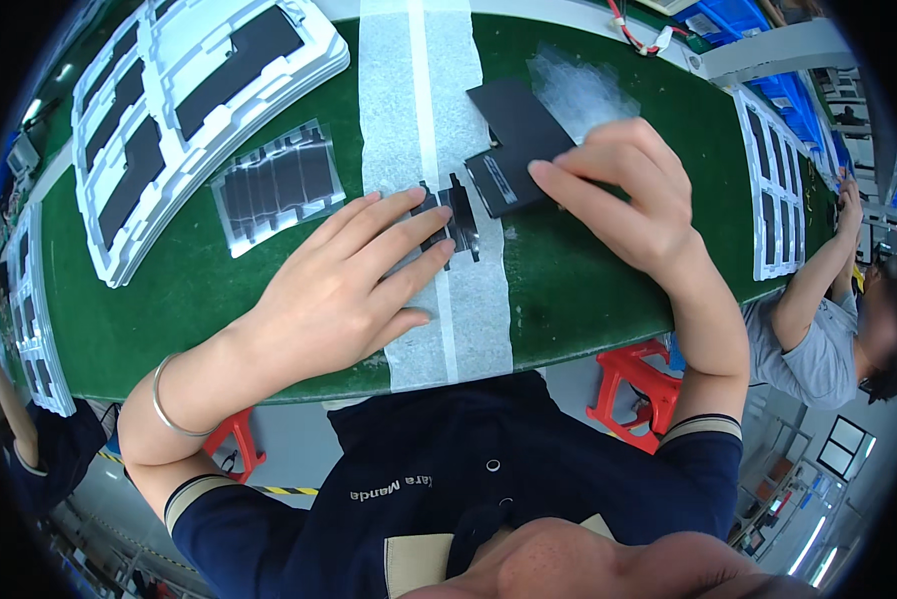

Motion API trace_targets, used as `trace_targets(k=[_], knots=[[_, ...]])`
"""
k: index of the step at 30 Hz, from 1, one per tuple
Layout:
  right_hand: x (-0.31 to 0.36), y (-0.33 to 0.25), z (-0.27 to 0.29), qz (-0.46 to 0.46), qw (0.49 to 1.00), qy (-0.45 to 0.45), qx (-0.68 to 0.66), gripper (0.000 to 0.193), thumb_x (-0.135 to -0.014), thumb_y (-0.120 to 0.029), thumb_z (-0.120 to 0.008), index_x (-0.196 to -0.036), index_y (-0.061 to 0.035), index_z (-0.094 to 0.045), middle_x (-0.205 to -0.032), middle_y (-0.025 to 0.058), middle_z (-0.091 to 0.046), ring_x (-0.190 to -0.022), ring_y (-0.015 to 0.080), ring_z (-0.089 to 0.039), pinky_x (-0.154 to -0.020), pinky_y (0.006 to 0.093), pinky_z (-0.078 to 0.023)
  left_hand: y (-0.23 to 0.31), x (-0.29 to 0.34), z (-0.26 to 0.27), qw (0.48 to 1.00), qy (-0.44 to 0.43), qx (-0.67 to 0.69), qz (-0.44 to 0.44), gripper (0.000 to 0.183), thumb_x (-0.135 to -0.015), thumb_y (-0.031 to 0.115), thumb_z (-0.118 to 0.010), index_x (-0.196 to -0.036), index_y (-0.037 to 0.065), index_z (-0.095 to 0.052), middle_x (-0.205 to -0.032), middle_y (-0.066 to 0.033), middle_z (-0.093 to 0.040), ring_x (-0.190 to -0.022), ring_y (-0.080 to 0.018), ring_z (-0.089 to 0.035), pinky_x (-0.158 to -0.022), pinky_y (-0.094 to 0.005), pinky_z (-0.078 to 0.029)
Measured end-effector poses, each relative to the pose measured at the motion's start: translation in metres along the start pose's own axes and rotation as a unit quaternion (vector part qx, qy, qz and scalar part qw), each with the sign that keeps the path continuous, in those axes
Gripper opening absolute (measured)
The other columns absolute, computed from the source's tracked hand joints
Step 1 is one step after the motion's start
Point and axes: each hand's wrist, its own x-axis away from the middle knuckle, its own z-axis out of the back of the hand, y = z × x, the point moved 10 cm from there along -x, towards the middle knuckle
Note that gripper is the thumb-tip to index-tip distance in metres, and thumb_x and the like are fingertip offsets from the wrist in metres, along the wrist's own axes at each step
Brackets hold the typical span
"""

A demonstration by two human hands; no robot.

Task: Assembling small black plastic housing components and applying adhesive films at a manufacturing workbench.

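My left hand (344, 285) lies palm down with its fingers spread. Its fingertips press on small black die-cut strips (460, 222), which rest on a pale paper band across the green table. My right hand (633, 195) is closed, thumb and finger pinched at the right edge of a flat L-shaped black piece (518, 140). That piece has a small printed light patch near its lower end. Whether it is lifted off the table I cannot tell. To the left of my left hand lies a clear sheet with dark strips (279, 188).
White moulded trays (194, 150) holding black pieces stand at the far left. Crumpled clear film (583, 95) lies beyond my right hand. More trays (770, 190) stand at the right, near a co-worker in grey (813, 344). A red stool (633, 394) is below the table edge.
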Motion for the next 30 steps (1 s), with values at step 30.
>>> trace_targets(k=[30], knots=[[0.022,0.027,-0.057,-0.134,0.919,-0.272,-0.251,0.043,-0.071,-0.049,-0.054,-0.101,-0.019,-0.063,-0.124,0.0144,-0.045,-0.115,0.0404,-0.039,-0.089,0.0527,-0.035,-0.018,0.005,-0.008,0.994,-0.085,0.059,0.027,0.041,-0.063,0.022,-0.064,-0.101,0.007,-0.061,-0.119,-0.007,-0.052,-0.115,-0.0268,-0.044,-0.095,-0.0392,-0.032]])
